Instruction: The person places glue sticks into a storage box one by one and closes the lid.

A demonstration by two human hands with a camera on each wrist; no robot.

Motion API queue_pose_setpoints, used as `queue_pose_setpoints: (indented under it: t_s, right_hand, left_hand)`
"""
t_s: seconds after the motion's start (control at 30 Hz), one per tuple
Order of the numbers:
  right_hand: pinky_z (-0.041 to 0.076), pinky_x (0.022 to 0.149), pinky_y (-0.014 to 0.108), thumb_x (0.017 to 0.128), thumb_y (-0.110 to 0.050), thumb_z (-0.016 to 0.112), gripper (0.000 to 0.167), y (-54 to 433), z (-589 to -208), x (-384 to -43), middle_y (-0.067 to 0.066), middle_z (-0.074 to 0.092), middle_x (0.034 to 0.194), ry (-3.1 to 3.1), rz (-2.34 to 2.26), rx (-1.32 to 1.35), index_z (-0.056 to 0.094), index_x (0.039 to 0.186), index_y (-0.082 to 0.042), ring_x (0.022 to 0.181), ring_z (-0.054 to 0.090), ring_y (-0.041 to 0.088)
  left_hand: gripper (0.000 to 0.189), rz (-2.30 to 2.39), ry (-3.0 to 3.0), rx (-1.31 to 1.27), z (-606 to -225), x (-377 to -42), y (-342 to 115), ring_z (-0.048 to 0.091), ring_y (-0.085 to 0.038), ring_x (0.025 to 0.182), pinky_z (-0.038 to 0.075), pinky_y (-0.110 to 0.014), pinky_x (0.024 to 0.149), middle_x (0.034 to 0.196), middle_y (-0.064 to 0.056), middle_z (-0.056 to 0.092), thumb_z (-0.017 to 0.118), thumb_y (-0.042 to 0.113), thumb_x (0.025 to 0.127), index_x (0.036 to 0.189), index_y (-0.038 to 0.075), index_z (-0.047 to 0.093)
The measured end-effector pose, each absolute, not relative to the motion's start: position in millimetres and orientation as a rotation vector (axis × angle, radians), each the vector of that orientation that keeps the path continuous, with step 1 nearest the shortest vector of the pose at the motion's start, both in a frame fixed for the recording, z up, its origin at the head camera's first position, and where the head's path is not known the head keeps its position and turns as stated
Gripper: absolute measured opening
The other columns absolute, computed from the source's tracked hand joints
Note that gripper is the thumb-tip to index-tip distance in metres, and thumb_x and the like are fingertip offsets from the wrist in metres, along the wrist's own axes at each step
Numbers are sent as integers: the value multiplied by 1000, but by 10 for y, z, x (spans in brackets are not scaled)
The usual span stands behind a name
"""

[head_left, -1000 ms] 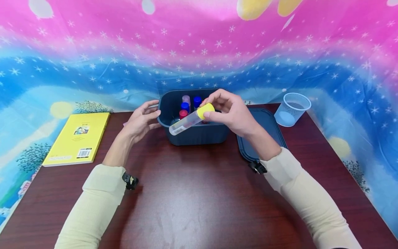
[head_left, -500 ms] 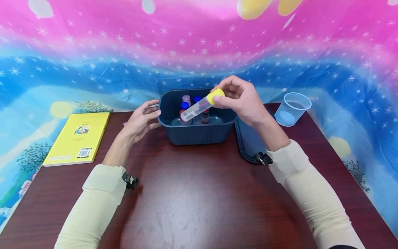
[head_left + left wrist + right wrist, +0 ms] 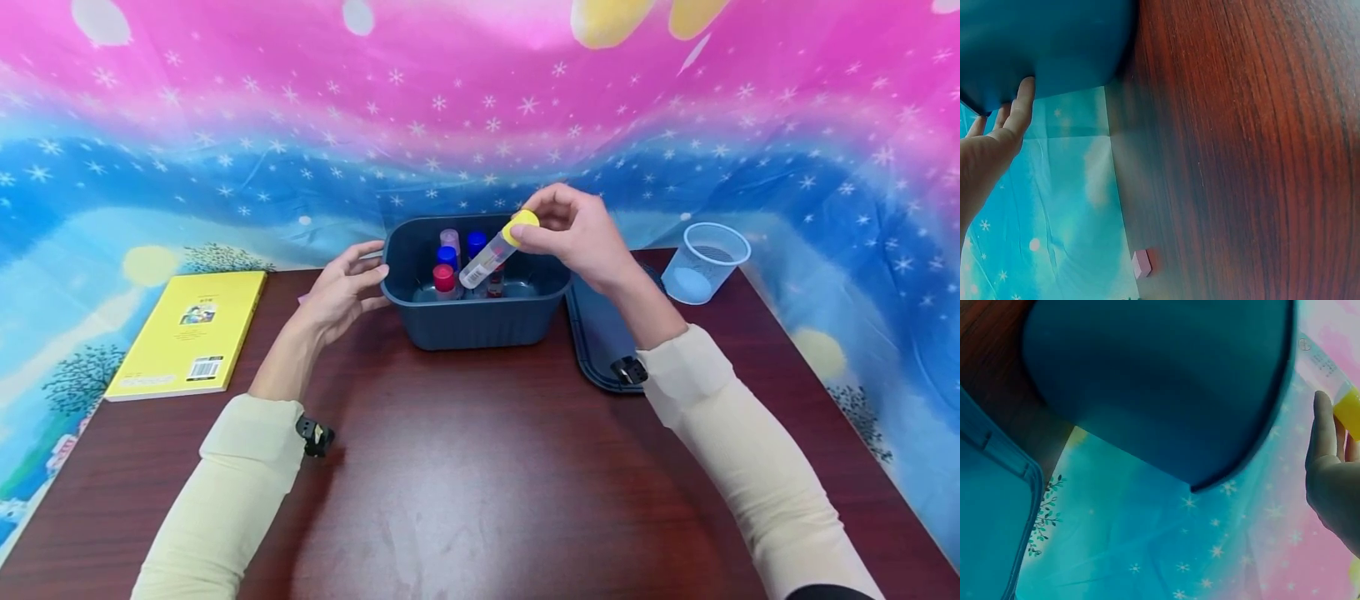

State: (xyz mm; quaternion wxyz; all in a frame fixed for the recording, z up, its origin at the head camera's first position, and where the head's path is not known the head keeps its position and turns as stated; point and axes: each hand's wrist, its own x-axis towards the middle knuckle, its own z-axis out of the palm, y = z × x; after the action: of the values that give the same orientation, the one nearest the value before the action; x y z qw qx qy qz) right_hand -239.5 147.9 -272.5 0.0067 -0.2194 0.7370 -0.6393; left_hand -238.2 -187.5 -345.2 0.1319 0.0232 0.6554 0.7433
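My right hand [image 3: 573, 233] pinches a clear tube [image 3: 483, 265] by its yellow cap [image 3: 521, 226]. The tube slants down to the left over the opening of a dark blue-grey bin [image 3: 480, 325], its label and barcode showing. In the right wrist view, the yellow cap [image 3: 1349, 414] sits at the fingers, past the bin's rim. My left hand [image 3: 341, 287] touches the bin's left end with its fingers and thumb tip at the rim. Inside the bin stand several tubes, with a red cap [image 3: 444, 279], blue caps [image 3: 447, 256] and a pale purple one [image 3: 449, 240].
A dark lid [image 3: 607, 342] lies to the bin's right, partly under my right forearm. Farther right stands a light blue mesh pen cup [image 3: 697, 267]. A yellow book [image 3: 191, 333] lies at left. Behind the left hand is a small pink block [image 3: 1141, 264]. Patterned cloth hangs behind.
My right hand has moved right and up with the tube, from over the bin's front rim to over its opening, and the red cap is uncovered. The left hand has stayed put.
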Motion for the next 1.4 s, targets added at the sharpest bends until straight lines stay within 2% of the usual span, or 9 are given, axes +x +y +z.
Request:
queue_pose_setpoints:
  t_s: [0.2, 0.6, 1.2, 1.4]
  right_hand:
    - [58, 83, 31, 92, -11, 75, 23, 1413, -2803, -2465, 11, 67, 103, 2411, -1872, -649, 66, 110, -2, 92, 67, 24]
    - [55, 81, 34, 93, -20, 76, 28, 1337, -2939, -2563, 11, 66, 107, 2568, -1640, -622, 67, 113, -3, 95, 65, 24]
    - [54, 80, 38, 94, -17, 75, 26, 1178, -3014, -2607, 11, 68, 108, 2566, -1463, -676, 70, 116, -4, 94, 66, 23]
    - [55, 84, 39, 95, -14, 74, 26, 1148, -3051, -2638, 11, 68, 112, 2559, -1372, -689, 69, 118, -2, 98, 66, 22]
  left_hand:
    - [60, 2159, 1905, 66, -3454, -2379, -1881, 44, -30, 136, 42, -51, 109, 157, -17, 32, 54, 13, 105, 159, 11, 28]
    - [60, 2160, 1905, 72, -3449, -2393, -1877, 43, -32, 137, 41, -51, 110, 157, -17, 33, 56, 14, 105, 159, 11, 29]
    - [59, 2173, 1894, 61, -3472, -2402, -1877, 43, -31, 136, 42, -52, 109, 156, -17, 33, 55, 12, 105, 158, 12, 30]
    - [60, 2169, 1897, 59, -3473, -2403, -1879, 42, -32, 138, 41, -52, 110, 157, -17, 32, 55, 12, 105, 159, 12, 30]
